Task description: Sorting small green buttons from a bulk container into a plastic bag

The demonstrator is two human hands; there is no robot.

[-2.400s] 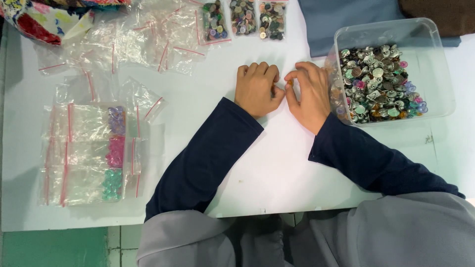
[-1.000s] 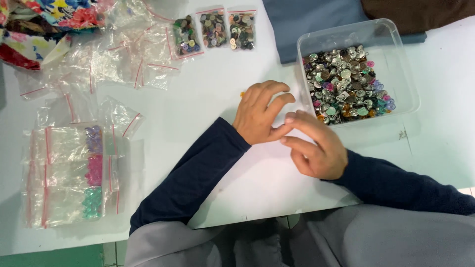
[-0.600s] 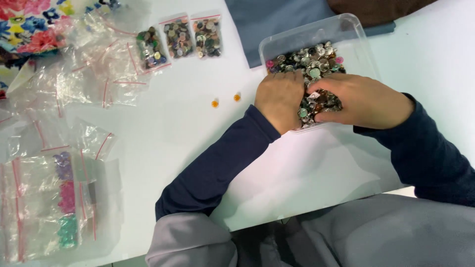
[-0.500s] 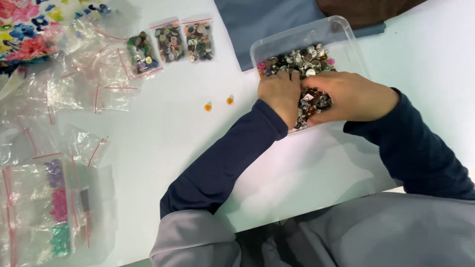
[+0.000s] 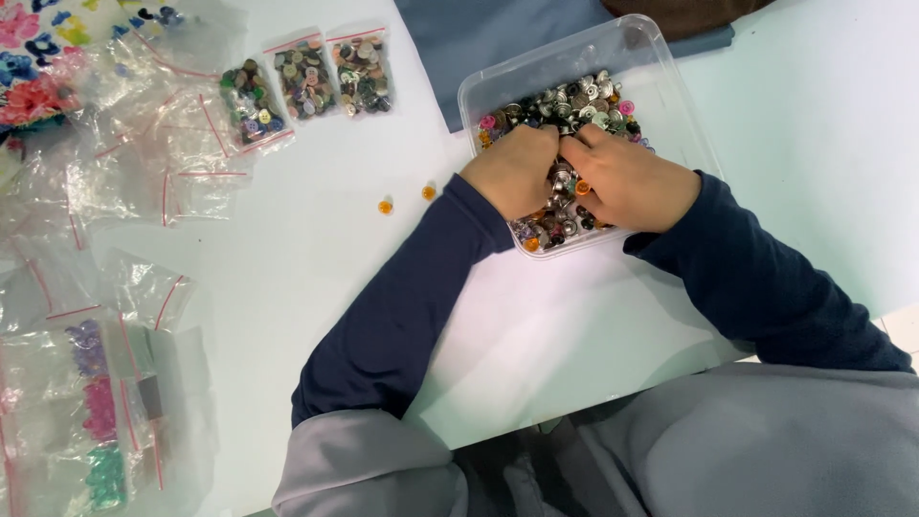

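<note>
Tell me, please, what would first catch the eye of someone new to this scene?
First, the clear plastic tub of mixed buttons at the upper right, with the left hand and right hand both dug into the pile. Next, two small orange buttons lying loose on the white table just left of the tub. Further left, three small bags of buttons sit in a row.

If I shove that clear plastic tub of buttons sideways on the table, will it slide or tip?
The clear tub looks low, wide and well filled, so it would likely slide, not tip. The table looks smooth, favouring sliding. Both hands, left hand and right hand, are in it, adding resistance.
</note>
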